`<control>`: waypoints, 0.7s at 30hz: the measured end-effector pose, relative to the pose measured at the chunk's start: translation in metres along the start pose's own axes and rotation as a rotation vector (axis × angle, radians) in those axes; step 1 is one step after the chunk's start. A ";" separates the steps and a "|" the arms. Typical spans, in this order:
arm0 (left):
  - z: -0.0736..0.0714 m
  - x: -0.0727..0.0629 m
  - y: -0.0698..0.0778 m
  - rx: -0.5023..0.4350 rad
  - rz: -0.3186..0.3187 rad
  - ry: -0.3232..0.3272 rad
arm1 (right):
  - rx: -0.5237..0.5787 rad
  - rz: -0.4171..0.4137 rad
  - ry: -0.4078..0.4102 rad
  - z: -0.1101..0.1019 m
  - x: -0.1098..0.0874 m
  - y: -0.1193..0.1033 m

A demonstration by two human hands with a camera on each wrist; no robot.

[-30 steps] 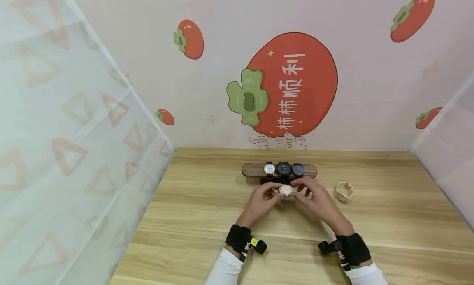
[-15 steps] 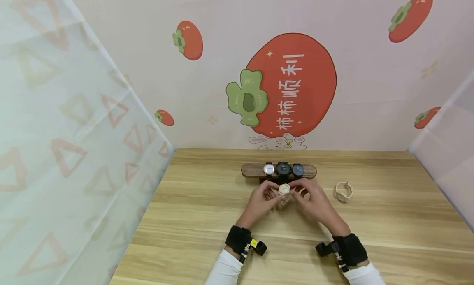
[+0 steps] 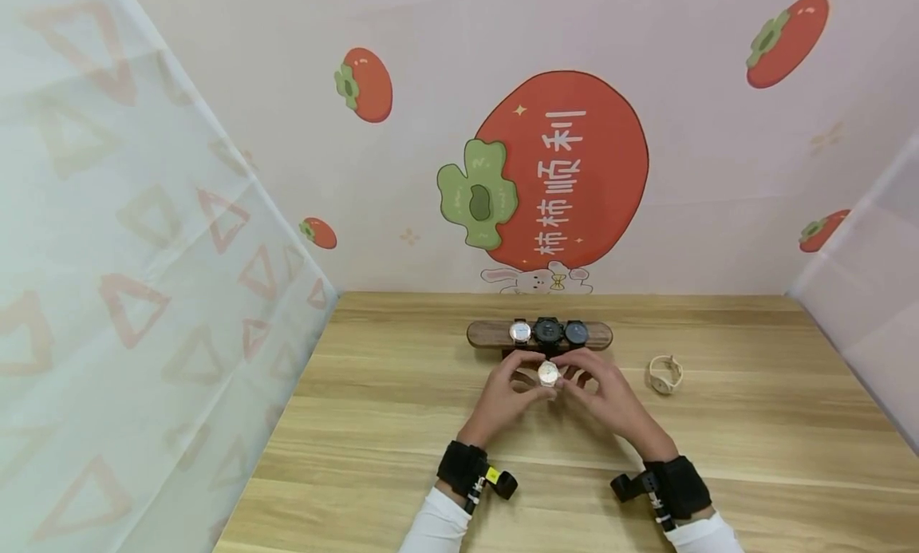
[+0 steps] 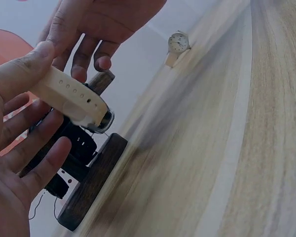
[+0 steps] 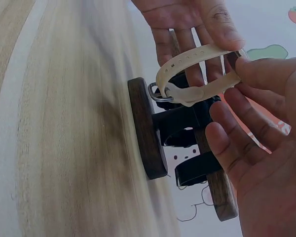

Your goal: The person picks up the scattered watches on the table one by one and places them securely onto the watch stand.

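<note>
Both hands hold a cream-strapped watch (image 3: pixel 549 373) in front of the wooden watch stand. My left hand (image 3: pixel 500 397) pinches one side of its case, and my right hand (image 3: pixel 601 393) pinches the other. The dial faces upward in the head view. In the right wrist view the strap (image 5: pixel 192 57) hangs as a buckled loop with a metal buckle (image 5: pixel 160 94). The stand's bar (image 3: pixel 488 334) lies just behind the fingers. It carries a watch with a silver case (image 3: pixel 520 331), a bulky black watch (image 3: pixel 548 330) and a dark-faced watch (image 3: pixel 576 333).
A second cream watch (image 3: pixel 662 384) lies on the wooden table (image 3: pixel 373 425), right of the right hand. The stand's dark base (image 4: pixel 96 182) stands on the tabletop. Behind the table is a backdrop (image 3: pixel 402 178) printed with persimmons.
The held watch has shifted slightly left relative to the stand, and its dial has turned a little. Both hands keep their pinch on it. The head view has tipped slightly.
</note>
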State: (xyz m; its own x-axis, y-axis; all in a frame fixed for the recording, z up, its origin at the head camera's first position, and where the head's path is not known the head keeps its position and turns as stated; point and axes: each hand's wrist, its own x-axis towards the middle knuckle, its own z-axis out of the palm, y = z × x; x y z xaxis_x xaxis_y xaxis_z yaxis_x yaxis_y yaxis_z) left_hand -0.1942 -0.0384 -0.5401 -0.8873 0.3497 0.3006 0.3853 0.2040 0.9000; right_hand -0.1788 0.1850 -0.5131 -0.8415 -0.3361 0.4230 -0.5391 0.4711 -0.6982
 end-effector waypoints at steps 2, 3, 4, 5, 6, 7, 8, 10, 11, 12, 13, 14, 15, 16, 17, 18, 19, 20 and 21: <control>0.000 0.000 0.000 0.016 0.021 -0.007 | 0.012 -0.003 -0.010 0.000 -0.001 0.000; 0.000 0.000 -0.001 0.022 0.032 -0.008 | 0.017 -0.002 -0.017 0.000 -0.001 0.000; 0.000 0.000 -0.001 0.025 0.040 -0.010 | 0.021 -0.001 -0.022 -0.001 -0.001 0.000; 0.000 0.000 -0.002 0.024 0.045 -0.010 | 0.024 0.003 -0.026 -0.001 -0.001 0.000; 0.000 0.000 -0.002 0.025 0.050 -0.010 | 0.025 0.007 -0.029 -0.001 -0.002 0.000; 0.000 0.000 -0.002 0.023 0.051 -0.010 | 0.027 0.010 -0.030 -0.001 -0.002 0.001; 0.000 0.000 -0.002 0.020 0.053 -0.010 | 0.029 0.011 -0.032 -0.001 -0.002 0.001; -0.001 0.000 -0.001 0.011 0.055 -0.014 | 0.038 0.013 -0.034 -0.001 -0.002 0.001; -0.001 0.000 0.000 0.007 0.056 -0.016 | 0.046 0.013 -0.035 -0.001 -0.003 0.001; -0.002 -0.001 0.000 0.004 0.058 -0.019 | 0.051 0.012 -0.037 -0.001 -0.003 0.001; -0.002 -0.001 0.001 0.002 0.060 -0.022 | 0.058 0.010 -0.039 -0.001 -0.003 0.002; -0.002 -0.001 0.001 -0.001 0.061 -0.025 | 0.064 0.008 -0.042 -0.001 -0.003 0.002; -0.002 -0.001 0.002 -0.002 0.064 -0.027 | 0.069 0.006 -0.043 -0.001 -0.003 0.002; -0.002 -0.001 0.002 -0.002 0.066 -0.029 | 0.075 0.003 -0.044 -0.001 -0.003 0.003; -0.002 -0.001 0.002 -0.002 0.068 -0.032 | 0.077 -0.003 -0.043 -0.001 -0.003 0.003; -0.002 -0.001 0.002 -0.004 0.070 -0.034 | 0.078 -0.005 -0.040 -0.001 -0.003 0.004; -0.002 -0.001 0.002 -0.004 0.073 -0.036 | 0.078 -0.007 -0.037 -0.001 -0.003 0.004; -0.002 -0.001 0.002 -0.007 0.073 -0.038 | 0.076 -0.010 -0.034 -0.001 -0.002 0.005; -0.002 -0.001 0.003 -0.009 0.071 -0.041 | 0.072 -0.009 -0.031 -0.001 -0.002 0.005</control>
State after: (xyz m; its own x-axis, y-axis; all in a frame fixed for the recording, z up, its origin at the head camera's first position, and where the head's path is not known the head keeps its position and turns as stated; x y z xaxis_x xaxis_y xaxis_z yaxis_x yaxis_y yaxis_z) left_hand -0.1928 -0.0402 -0.5371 -0.8466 0.4001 0.3509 0.4445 0.1691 0.8797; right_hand -0.1797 0.1888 -0.5175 -0.8345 -0.3657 0.4121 -0.5418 0.4088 -0.7344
